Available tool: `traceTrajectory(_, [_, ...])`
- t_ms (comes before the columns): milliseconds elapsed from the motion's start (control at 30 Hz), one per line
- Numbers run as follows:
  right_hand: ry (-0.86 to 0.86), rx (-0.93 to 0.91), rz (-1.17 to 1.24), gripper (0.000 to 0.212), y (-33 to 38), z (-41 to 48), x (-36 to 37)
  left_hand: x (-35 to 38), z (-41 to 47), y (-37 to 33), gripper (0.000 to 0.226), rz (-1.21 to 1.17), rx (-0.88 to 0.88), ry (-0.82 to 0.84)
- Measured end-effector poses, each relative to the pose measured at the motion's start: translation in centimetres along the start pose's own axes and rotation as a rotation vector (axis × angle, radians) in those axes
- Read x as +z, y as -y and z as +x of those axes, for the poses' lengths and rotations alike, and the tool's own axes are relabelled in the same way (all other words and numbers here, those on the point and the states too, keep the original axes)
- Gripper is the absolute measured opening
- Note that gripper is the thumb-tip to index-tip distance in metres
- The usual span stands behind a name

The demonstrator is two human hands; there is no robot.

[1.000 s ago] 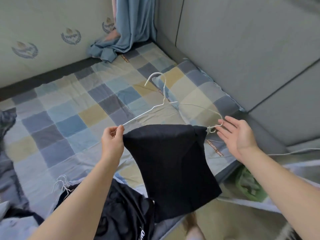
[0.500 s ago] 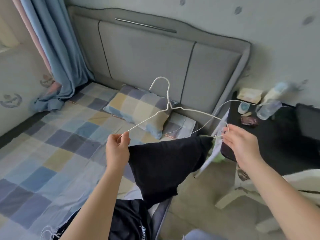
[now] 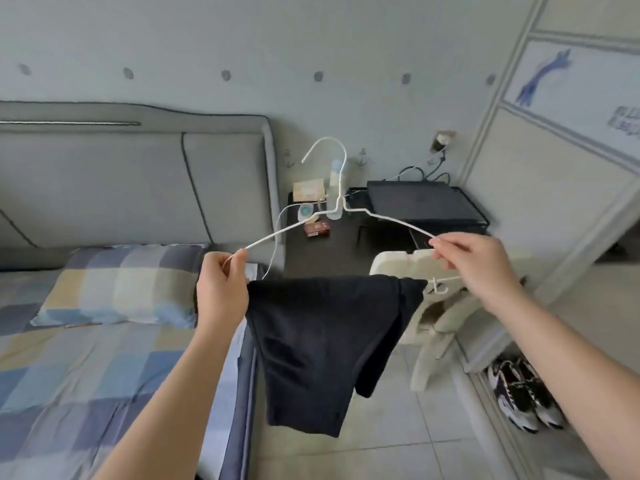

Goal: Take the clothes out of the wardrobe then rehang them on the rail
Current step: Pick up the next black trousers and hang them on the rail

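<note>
While the left hand (image 3: 221, 289) and right hand (image 3: 474, 268) each pinch an end of the white hanger (image 3: 341, 202), keeping it level should stop the folded black garment (image 3: 325, 344) sliding off.

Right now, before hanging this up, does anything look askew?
Only the black garment: draped over the white hanger, its two layers hang to unequal lengths, so it might slip. The left hand and right hand pinch the hanger's shoulders.

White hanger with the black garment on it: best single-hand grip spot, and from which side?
The neck just under the hook of the hanger, from the near side. The hook stands upright and free, and the garment hangs across the bottom bar, so it should balance there.
</note>
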State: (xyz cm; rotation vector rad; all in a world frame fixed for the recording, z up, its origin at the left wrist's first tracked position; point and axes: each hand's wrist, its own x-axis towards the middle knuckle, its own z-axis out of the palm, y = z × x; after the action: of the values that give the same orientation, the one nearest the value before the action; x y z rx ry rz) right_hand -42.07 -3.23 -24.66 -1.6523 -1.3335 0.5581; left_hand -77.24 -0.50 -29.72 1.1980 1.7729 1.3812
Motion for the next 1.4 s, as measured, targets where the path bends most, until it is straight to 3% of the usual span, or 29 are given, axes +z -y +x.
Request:
traceTrajectory(200, [0.067,-0.118,-0.255,0.018,-0.3,-1.9,-13.2,9.5,-8.0,-6.4,0.027,-0.016,0.115,0.147])
traceTrajectory(500, [0.154,-0.111,-0.355,0.031,0.7,-4.1,-26.7,22.4,-19.3,-13.4,0.030,-0.048,0.254,0.476])
traceTrajectory(933, [-0.080,0.038,-0.330,0.020,-0.3,-3.9,-43.6,40.2,-25.4,-24.7,0.025,-0.135,0.471,0.875])
traceTrajectory(1200, [-0.416,0.159,-0.312,0.018,-0.8,-1.3,-53.2,51.3,-28.0,-34.0,0.043,-0.196,0.634,1.135])
traceTrajectory(1300, [-0.531,0.235,-0.190,0.019,-0.3,0.4,-56.5,54.3,-28.6,-37.4,0.045,-0.183,0.705,1.209])
traceTrajectory(1400, [-0.540,0.335,0.062,0.013,0.8,2.1,-59.2,56.1,-28.9,-40.8,0.041,-0.140,0.805,1.285])
